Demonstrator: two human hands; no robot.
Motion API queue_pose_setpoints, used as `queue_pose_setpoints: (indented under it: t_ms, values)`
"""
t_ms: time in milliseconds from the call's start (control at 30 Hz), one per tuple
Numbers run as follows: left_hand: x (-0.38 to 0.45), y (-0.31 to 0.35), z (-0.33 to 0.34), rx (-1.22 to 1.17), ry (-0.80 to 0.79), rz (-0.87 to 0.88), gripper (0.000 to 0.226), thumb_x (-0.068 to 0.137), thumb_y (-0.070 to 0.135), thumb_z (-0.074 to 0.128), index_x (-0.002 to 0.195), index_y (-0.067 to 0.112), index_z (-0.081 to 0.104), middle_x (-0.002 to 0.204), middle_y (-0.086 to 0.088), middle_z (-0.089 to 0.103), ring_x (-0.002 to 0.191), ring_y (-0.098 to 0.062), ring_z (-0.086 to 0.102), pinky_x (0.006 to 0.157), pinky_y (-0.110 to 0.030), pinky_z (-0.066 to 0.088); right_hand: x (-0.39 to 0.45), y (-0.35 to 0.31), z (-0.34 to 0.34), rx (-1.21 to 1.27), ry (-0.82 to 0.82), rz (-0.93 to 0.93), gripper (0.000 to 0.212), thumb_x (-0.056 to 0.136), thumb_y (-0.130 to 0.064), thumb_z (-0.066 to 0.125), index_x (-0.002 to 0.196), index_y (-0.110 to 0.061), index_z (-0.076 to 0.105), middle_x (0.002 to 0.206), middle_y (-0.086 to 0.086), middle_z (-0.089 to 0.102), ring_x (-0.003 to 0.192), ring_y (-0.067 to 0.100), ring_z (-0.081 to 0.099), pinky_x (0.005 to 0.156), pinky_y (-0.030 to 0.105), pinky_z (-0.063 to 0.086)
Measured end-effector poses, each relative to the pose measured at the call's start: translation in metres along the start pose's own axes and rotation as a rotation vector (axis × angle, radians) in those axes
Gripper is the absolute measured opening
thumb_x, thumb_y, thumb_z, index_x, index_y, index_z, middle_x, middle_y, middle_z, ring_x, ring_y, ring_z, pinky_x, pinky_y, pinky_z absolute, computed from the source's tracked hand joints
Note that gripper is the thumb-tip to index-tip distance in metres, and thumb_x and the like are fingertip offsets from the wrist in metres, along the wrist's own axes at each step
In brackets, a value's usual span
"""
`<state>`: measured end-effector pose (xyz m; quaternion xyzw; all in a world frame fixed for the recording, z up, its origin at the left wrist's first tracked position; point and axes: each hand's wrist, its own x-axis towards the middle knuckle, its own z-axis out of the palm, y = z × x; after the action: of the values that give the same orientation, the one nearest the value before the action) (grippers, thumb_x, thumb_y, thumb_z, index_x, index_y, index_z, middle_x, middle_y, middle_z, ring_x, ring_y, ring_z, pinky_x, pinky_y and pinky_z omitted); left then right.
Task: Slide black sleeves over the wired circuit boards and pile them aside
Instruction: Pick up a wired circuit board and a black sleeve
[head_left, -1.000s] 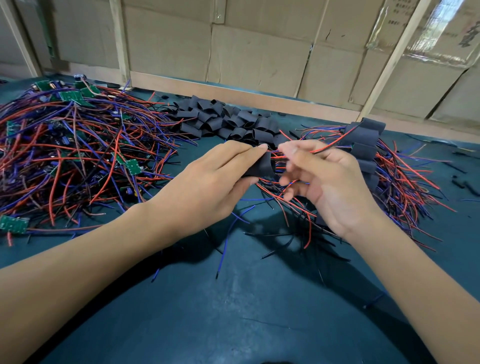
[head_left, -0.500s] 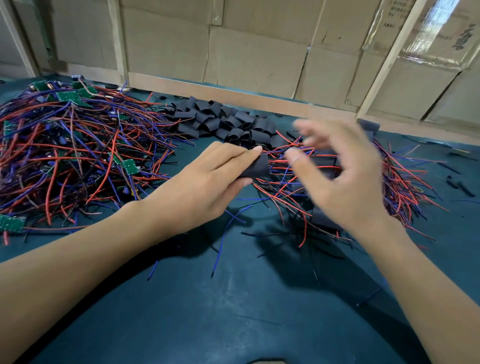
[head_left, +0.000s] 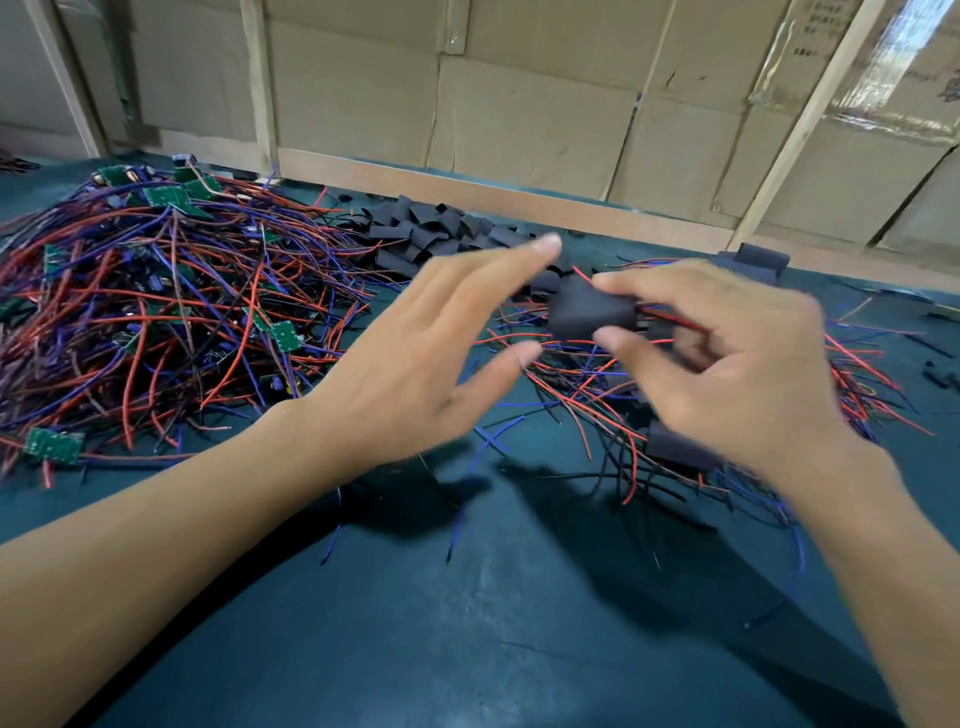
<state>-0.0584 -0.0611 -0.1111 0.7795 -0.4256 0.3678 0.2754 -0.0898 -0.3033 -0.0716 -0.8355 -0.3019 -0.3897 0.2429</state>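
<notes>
My right hand (head_left: 737, 364) pinches a black-sleeved circuit board (head_left: 582, 309) between forefinger and thumb, its red and blue wires trailing right. My left hand (head_left: 415, 353) hovers just left of it, fingers spread and holding nothing. A big tangle of unsleeved boards with red, blue and black wires (head_left: 156, 322) fills the left; one green board (head_left: 283, 335) lies at its near edge. Loose black sleeves (head_left: 426, 234) are heaped behind my left hand. Under and past my right hand lies the pile of sleeved boards (head_left: 675, 447). Both hands are motion-blurred.
Everything lies on a dark teal mat (head_left: 467, 623). A cardboard wall with wooden battens (head_left: 519, 114) closes off the far side. Another black sleeve (head_left: 753, 260) sits at the back right. Stray wire ends and small black bits lie at the right edge.
My left hand has let go of the sleeved board and spread its fingers. My right hand has come back and now pinches that board, a little to the right.
</notes>
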Motion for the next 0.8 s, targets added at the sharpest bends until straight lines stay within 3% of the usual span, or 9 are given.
queue_pose_setpoints:
  t_ms: [67, 133, 233, 367, 433, 500, 600, 700, 800]
  values:
    - [0.000, -0.008, -0.005, 0.046, 0.031, -0.144, 0.058, 0.103, 0.025, 0.054, 0.154, 0.009, 0.030, 0.140, -0.006, 0.051, 0.126, -0.024, 0.047, 0.111, -0.034, 0.037, 0.004, 0.012, -0.018, 0.113, -0.103, 0.138, 0.030, 0.084, -0.026, 0.081, 0.111, -0.035, 0.074, 0.069, -0.021, 0.059, 0.050, 0.005, 0.039, 0.057, 0.006, 0.032]
    - [-0.001, -0.020, -0.009, 0.217, -0.016, -0.328, 0.057, 0.101, 0.024, 0.050, 0.154, 0.011, 0.032, 0.134, -0.009, 0.053, 0.123, -0.030, 0.045, 0.111, -0.039, 0.032, 0.009, 0.027, -0.038, 0.232, -0.295, 0.293, 0.030, 0.078, -0.030, 0.089, 0.104, -0.038, 0.077, 0.072, -0.017, 0.065, 0.055, 0.006, 0.046, 0.061, 0.008, 0.038]
    - [-0.011, -0.037, -0.014, 0.749, -0.307, -0.600, 0.060, 0.097, 0.027, 0.048, 0.151, 0.008, 0.033, 0.138, -0.017, 0.049, 0.131, -0.039, 0.038, 0.116, -0.052, 0.021, 0.013, 0.047, -0.057, 0.182, -0.589, 0.481, 0.036, 0.058, -0.050, 0.084, 0.092, -0.040, 0.078, 0.073, -0.007, 0.068, 0.052, 0.008, 0.042, 0.052, 0.011, 0.035]
    - [-0.012, -0.047, -0.023, 0.982, -0.661, -0.773, 0.035, 0.095, 0.033, 0.051, 0.121, 0.011, 0.061, 0.125, -0.015, 0.057, 0.120, -0.035, 0.044, 0.103, -0.043, 0.029, 0.004, 0.053, -0.052, 0.073, -0.826, 0.678, 0.027, 0.063, -0.026, 0.094, 0.080, -0.024, 0.073, 0.076, -0.003, 0.074, 0.047, 0.004, 0.055, 0.048, 0.011, 0.041]
    - [-0.010, -0.048, -0.024, 0.972, -0.691, -0.743, 0.032, 0.096, 0.035, 0.053, 0.117, 0.015, 0.065, 0.123, -0.013, 0.060, 0.118, -0.035, 0.049, 0.100, -0.041, 0.033, 0.003, 0.052, -0.048, -0.063, -0.804, 0.595, 0.024, 0.070, -0.024, 0.092, 0.077, -0.024, 0.069, 0.076, -0.007, 0.074, 0.048, 0.001, 0.056, 0.052, 0.011, 0.041]
    - [-0.007, -0.048, -0.027, 0.890, -0.677, -0.718, 0.036, 0.098, 0.040, 0.050, 0.122, 0.017, 0.063, 0.126, -0.014, 0.058, 0.120, -0.036, 0.050, 0.100, -0.042, 0.036, 0.004, 0.044, -0.045, -0.114, -0.674, 0.468, 0.020, 0.074, -0.039, 0.086, 0.077, -0.029, 0.068, 0.077, -0.017, 0.073, 0.052, 0.002, 0.058, 0.057, 0.013, 0.042]
    - [0.000, -0.049, -0.047, 0.572, -0.806, -0.649, 0.043, 0.096, 0.048, 0.048, 0.136, 0.035, 0.051, 0.138, -0.003, 0.042, 0.127, -0.031, 0.040, 0.106, -0.045, 0.032, 0.007, 0.029, -0.037, -0.132, -0.465, 0.318, 0.011, 0.081, -0.045, 0.073, 0.083, -0.035, 0.067, 0.078, -0.038, 0.064, 0.062, -0.002, 0.060, 0.064, 0.003, 0.040]
    - [0.014, -0.048, -0.081, 0.351, -0.998, -0.558, 0.043, 0.077, 0.052, 0.051, 0.119, 0.048, 0.057, 0.119, 0.015, 0.048, 0.116, -0.013, 0.045, 0.104, -0.041, 0.032, 0.007, 0.021, -0.026, -0.083, -0.439, 0.272, 0.004, 0.085, -0.041, 0.069, 0.088, -0.038, 0.069, 0.082, -0.042, 0.062, 0.070, 0.000, 0.061, 0.065, 0.003, 0.039]
    - [0.017, -0.050, -0.102, 0.298, -0.990, -0.648, 0.033, 0.064, 0.035, 0.063, 0.096, 0.045, 0.063, 0.097, 0.021, 0.059, 0.097, 0.000, 0.057, 0.100, -0.037, 0.042, 0.005, 0.019, -0.014, -0.068, -0.475, 0.221, 0.003, 0.088, -0.036, 0.068, 0.089, -0.035, 0.070, 0.085, -0.033, 0.065, 0.071, 0.008, 0.062, 0.066, 0.012, 0.043]
